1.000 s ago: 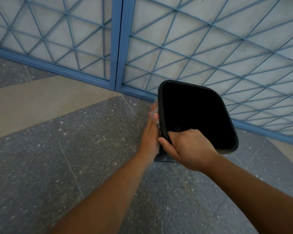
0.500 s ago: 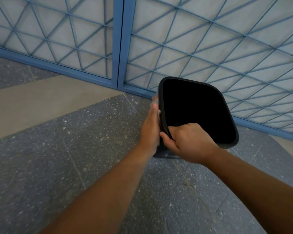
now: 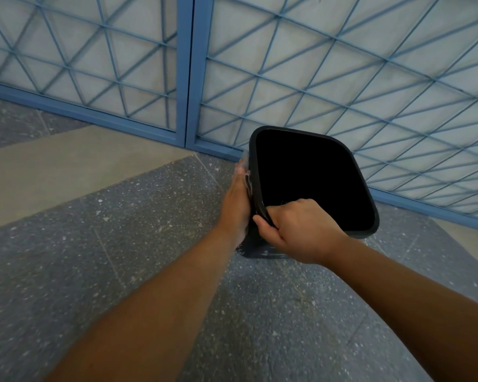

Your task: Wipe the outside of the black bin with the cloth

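Observation:
The black bin (image 3: 351, 166) stands on the floor tilted toward me, its dark open mouth facing the camera. My right hand (image 3: 298, 230) grips the near left part of its rim, fingers curled inside and thumb outside. My left hand (image 3: 236, 202) lies flat against the bin's outer left wall, fingers straight. A pale cloth (image 3: 247, 172) shows as a thin strip between that hand and the wall; most of it is hidden under the palm.
A blue metal gate (image 3: 188, 70) with diagonal lattice bars and pale panels runs right behind the bin. The floor is grey speckled stone (image 3: 122, 244) with a beige band (image 3: 66, 166) on the left.
My left hand has slid up the bin's left wall toward its rim, away from me, with the cloth under it. The right hand keeps its grip on the rim.

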Available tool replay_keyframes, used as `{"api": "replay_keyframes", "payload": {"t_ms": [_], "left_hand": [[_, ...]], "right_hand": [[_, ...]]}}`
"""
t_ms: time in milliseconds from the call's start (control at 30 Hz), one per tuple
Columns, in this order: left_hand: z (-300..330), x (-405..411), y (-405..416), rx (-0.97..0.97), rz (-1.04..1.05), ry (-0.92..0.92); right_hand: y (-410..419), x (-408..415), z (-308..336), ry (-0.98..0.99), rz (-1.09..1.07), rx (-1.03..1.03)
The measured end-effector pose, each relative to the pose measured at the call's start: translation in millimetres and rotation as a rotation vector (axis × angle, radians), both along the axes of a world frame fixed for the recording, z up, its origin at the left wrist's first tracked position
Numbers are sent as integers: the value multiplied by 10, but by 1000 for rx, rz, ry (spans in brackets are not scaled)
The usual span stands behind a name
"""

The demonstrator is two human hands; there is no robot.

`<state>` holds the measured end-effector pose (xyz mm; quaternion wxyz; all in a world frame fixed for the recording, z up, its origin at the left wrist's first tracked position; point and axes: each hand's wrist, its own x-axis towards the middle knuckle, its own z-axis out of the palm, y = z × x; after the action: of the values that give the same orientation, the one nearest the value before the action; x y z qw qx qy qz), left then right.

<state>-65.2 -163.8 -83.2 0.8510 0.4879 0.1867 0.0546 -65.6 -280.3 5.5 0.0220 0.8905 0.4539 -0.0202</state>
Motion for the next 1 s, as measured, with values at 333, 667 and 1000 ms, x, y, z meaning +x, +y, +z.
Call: {"api": "replay_keyframes", "payload": {"t_ms": [333, 667, 1000], "left_hand": [[84, 0, -43, 55, 20, -83], [-10, 82, -20, 36, 53, -23], [62, 70, 44, 62, 19, 55]], "right_hand": [[-8, -18, 8, 17, 14, -24], [13, -22, 2, 6, 26, -28], [46, -24, 26, 25, 21, -34]]}}
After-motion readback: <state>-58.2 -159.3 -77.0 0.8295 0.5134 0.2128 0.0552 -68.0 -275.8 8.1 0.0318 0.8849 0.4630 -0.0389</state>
